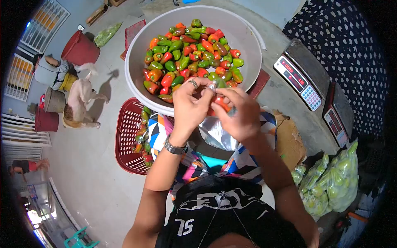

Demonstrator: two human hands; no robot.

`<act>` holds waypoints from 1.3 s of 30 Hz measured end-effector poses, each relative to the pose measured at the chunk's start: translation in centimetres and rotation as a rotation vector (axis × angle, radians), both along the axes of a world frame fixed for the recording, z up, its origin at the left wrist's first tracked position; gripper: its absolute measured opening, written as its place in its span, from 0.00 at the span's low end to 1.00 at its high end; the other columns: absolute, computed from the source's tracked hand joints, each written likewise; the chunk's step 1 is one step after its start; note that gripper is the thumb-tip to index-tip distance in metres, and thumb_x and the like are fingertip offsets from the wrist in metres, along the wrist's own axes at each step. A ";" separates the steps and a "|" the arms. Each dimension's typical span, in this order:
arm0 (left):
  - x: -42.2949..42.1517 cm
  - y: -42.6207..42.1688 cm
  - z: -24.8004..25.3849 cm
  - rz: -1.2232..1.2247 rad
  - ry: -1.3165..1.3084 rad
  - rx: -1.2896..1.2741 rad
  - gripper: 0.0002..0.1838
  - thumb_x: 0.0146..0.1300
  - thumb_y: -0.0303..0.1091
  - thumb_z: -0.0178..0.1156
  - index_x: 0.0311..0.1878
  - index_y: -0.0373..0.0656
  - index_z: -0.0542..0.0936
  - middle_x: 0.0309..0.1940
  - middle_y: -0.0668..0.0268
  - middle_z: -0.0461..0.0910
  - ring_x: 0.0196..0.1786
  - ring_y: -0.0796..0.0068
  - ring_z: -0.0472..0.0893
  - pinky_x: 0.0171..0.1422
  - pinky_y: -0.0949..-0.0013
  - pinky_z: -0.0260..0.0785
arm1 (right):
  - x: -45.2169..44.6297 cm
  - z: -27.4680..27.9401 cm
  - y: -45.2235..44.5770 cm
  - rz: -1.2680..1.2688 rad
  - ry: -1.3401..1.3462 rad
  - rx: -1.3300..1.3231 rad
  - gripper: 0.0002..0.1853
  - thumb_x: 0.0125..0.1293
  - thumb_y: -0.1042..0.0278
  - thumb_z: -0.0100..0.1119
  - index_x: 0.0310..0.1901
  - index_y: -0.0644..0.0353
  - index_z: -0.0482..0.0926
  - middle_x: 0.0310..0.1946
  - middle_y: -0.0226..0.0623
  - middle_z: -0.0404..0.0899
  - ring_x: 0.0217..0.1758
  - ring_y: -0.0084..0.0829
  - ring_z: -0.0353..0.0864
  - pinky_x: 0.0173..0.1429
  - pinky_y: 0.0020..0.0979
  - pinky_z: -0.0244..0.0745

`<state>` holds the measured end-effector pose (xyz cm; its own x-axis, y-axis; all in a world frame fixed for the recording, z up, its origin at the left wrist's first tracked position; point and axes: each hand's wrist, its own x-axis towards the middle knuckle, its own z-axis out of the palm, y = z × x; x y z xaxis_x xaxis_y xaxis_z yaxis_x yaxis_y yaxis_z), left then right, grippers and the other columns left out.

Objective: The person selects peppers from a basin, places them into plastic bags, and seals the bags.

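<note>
A large round grey tub (244, 35) holds many red and green peppers (182, 53). Over its near rim, my left hand (191, 105) pinches the gathered top of a clear plastic bag (213, 87). Red and green peppers show in this bag, partly covered by my fingers. My right hand (238, 111) is on the bag's other side, fingers curled around it and slightly blurred. Below my hands, a silvery plastic sheet or packet (219, 133) lies between my knees. A red perforated basket (124, 136) with bagged peppers stands left of my legs.
Two digital scales (300, 80) stand at the right, one nearer. Large bags of green produce (331, 182) rest at the lower right, beside cardboard (289, 138). A dog (80, 97), a red bucket (80, 47) and a person (51, 70) are at the left.
</note>
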<state>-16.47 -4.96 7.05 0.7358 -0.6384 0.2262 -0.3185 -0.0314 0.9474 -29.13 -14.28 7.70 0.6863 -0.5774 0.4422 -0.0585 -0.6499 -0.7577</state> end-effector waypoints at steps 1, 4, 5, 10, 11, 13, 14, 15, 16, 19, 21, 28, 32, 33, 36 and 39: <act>-0.2 -0.1 -0.6 0.032 0.042 -0.042 0.07 0.64 0.24 0.66 0.43 0.32 0.87 0.28 0.65 0.84 0.31 0.85 0.80 0.34 0.76 0.72 | 0.7 -1.1 0.3 -0.062 -0.031 -0.071 0.16 0.55 0.73 0.74 0.46 0.60 0.82 0.36 0.40 0.83 0.42 0.43 0.84 0.48 0.40 0.81; -0.2 -0.3 -1.7 0.016 0.215 -0.136 0.09 0.64 0.24 0.67 0.46 0.32 0.88 0.32 0.65 0.85 0.33 0.83 0.82 0.37 0.77 0.74 | 1.8 -2.6 0.4 -0.131 -0.051 -0.115 0.18 0.54 0.73 0.75 0.47 0.58 0.83 0.41 0.40 0.84 0.47 0.44 0.84 0.53 0.41 0.80; -0.2 0.0 -1.7 -0.002 0.320 -0.142 0.08 0.67 0.21 0.66 0.47 0.32 0.88 0.37 0.66 0.88 0.37 0.80 0.84 0.42 0.75 0.79 | 2.0 -2.8 0.1 -0.107 -0.087 -0.146 0.18 0.54 0.74 0.75 0.47 0.58 0.84 0.42 0.40 0.85 0.47 0.44 0.84 0.53 0.40 0.80; 0.1 0.0 -2.5 -0.046 0.431 -0.253 0.09 0.68 0.21 0.64 0.49 0.31 0.86 0.38 0.64 0.87 0.38 0.80 0.84 0.40 0.77 0.78 | 2.3 -3.7 -1.1 -0.039 -0.155 -0.146 0.16 0.54 0.75 0.75 0.45 0.58 0.85 0.43 0.39 0.86 0.44 0.43 0.83 0.50 0.39 0.80; 0.0 0.1 -2.4 -0.071 0.460 -0.265 0.09 0.68 0.21 0.64 0.49 0.30 0.85 0.38 0.64 0.87 0.38 0.80 0.84 0.40 0.77 0.79 | 2.3 -3.9 -1.2 -0.042 -0.163 -0.171 0.15 0.54 0.75 0.75 0.44 0.58 0.86 0.42 0.39 0.86 0.44 0.42 0.83 0.50 0.39 0.79; 0.1 0.3 -2.1 -0.091 0.430 -0.193 0.08 0.69 0.20 0.63 0.49 0.31 0.85 0.38 0.65 0.86 0.38 0.80 0.84 0.41 0.77 0.79 | 2.1 -4.2 -1.3 -0.047 -0.176 -0.221 0.15 0.54 0.76 0.74 0.44 0.58 0.86 0.42 0.37 0.85 0.44 0.41 0.82 0.50 0.38 0.79; 0.0 0.4 -2.0 -0.100 0.416 -0.156 0.08 0.69 0.20 0.63 0.49 0.31 0.84 0.38 0.65 0.86 0.38 0.80 0.84 0.42 0.77 0.79 | 2.0 -4.4 -1.4 -0.046 -0.181 -0.247 0.15 0.54 0.76 0.74 0.44 0.58 0.85 0.42 0.37 0.85 0.44 0.41 0.82 0.50 0.39 0.78; -0.1 0.5 -1.9 -0.103 0.407 -0.149 0.07 0.68 0.20 0.63 0.48 0.33 0.85 0.37 0.68 0.85 0.37 0.83 0.81 0.42 0.78 0.76 | 1.9 -4.5 -1.4 -0.044 -0.185 -0.274 0.15 0.54 0.76 0.74 0.45 0.57 0.85 0.42 0.36 0.85 0.44 0.41 0.81 0.51 0.39 0.78; -0.2 0.6 -1.7 -0.106 0.398 -0.142 0.07 0.67 0.20 0.64 0.47 0.35 0.85 0.36 0.72 0.84 0.37 0.86 0.78 0.42 0.79 0.72 | 1.8 -4.5 -1.4 -0.048 -0.195 -0.304 0.16 0.54 0.76 0.74 0.45 0.57 0.85 0.43 0.35 0.85 0.45 0.40 0.81 0.52 0.39 0.77; -0.5 0.8 -1.4 -0.092 0.227 -0.117 0.08 0.66 0.20 0.63 0.47 0.35 0.84 0.36 0.69 0.85 0.37 0.84 0.81 0.44 0.78 0.75 | 1.7 -4.5 -1.1 -0.064 -0.237 -0.391 0.17 0.53 0.77 0.73 0.46 0.57 0.84 0.44 0.34 0.84 0.45 0.40 0.80 0.54 0.39 0.76; -0.7 0.8 -1.3 -0.067 0.103 -0.111 0.08 0.66 0.20 0.63 0.47 0.34 0.84 0.37 0.68 0.86 0.38 0.83 0.83 0.45 0.76 0.77 | 1.8 -4.8 -1.0 -0.089 -0.279 -0.443 0.18 0.52 0.77 0.72 0.47 0.57 0.83 0.44 0.33 0.83 0.46 0.39 0.79 0.54 0.39 0.75; -1.4 1.1 -0.7 -0.046 -0.088 -0.054 0.07 0.67 0.21 0.63 0.47 0.34 0.83 0.38 0.69 0.85 0.41 0.83 0.82 0.47 0.75 0.76 | 2.1 -4.6 -0.7 -0.138 -0.373 -0.425 0.17 0.50 0.76 0.72 0.44 0.57 0.84 0.40 0.32 0.82 0.43 0.39 0.79 0.52 0.40 0.75; -1.1 1.2 -1.0 -0.097 -0.071 -0.006 0.07 0.68 0.20 0.63 0.48 0.34 0.82 0.37 0.70 0.84 0.39 0.84 0.82 0.45 0.77 0.76 | 2.0 -4.9 -0.8 -0.116 -0.368 -0.356 0.16 0.49 0.76 0.71 0.42 0.56 0.84 0.40 0.31 0.82 0.43 0.39 0.78 0.52 0.40 0.75; -1.0 1.3 -0.9 -0.117 -0.030 0.015 0.07 0.68 0.20 0.63 0.48 0.34 0.81 0.37 0.70 0.84 0.39 0.84 0.82 0.45 0.77 0.76 | 2.0 -4.9 -0.8 -0.106 -0.370 -0.327 0.15 0.49 0.76 0.71 0.41 0.56 0.84 0.40 0.31 0.82 0.43 0.39 0.78 0.52 0.40 0.75; -0.5 1.9 -0.4 -0.176 0.125 0.052 0.07 0.69 0.20 0.62 0.49 0.34 0.80 0.37 0.71 0.83 0.39 0.85 0.81 0.44 0.78 0.76 | 1.9 -4.8 -0.9 -0.073 -0.372 -0.292 0.14 0.49 0.76 0.71 0.40 0.56 0.84 0.39 0.31 0.82 0.43 0.39 0.79 0.52 0.39 0.75; -0.4 2.1 0.6 -0.222 0.280 0.021 0.06 0.69 0.19 0.62 0.48 0.34 0.80 0.36 0.71 0.82 0.38 0.85 0.81 0.42 0.78 0.75 | 2.1 -4.4 -0.7 -0.052 -0.367 -0.217 0.13 0.50 0.77 0.72 0.38 0.56 0.84 0.38 0.32 0.83 0.43 0.39 0.80 0.51 0.39 0.76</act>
<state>-16.89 -2.86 7.64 0.6100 -0.7921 0.0206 -0.0482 -0.0111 0.9988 -27.06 -14.96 3.33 0.4335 -0.4738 0.7665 0.1527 -0.7997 -0.5807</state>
